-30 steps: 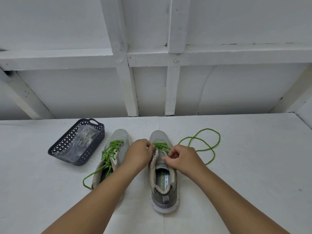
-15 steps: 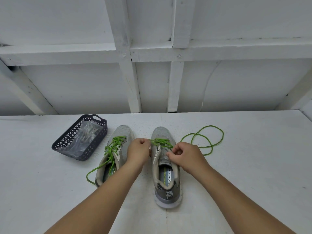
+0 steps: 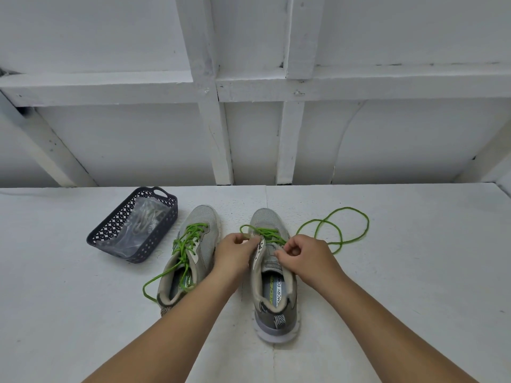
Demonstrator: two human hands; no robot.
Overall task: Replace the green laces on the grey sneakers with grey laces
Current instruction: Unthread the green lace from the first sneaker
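Observation:
Two grey sneakers stand side by side, toes away from me. The left sneaker (image 3: 193, 261) is still fully laced in green, with a loose end trailing off its left side. The right sneaker (image 3: 273, 291) keeps its green lace (image 3: 269, 233) only in the front eyelets; the freed length lies looped on the table (image 3: 343, 228) to the right. My left hand (image 3: 235, 251) pinches the lace at the shoe's left eyelet edge. My right hand (image 3: 304, 255) has its fingers curled over the tongue, pinching at the lace there.
A dark perforated basket (image 3: 110, 236) sits at the left with a clear plastic bag (image 3: 143, 225) of laces inside. The white table (image 3: 414, 286) ends at a white panelled wall with beams behind the shoes.
A small green loop now stands out beside my left hand at the shoe's left edge. Both hands stayed on the right sneaker; the view shifted slightly.

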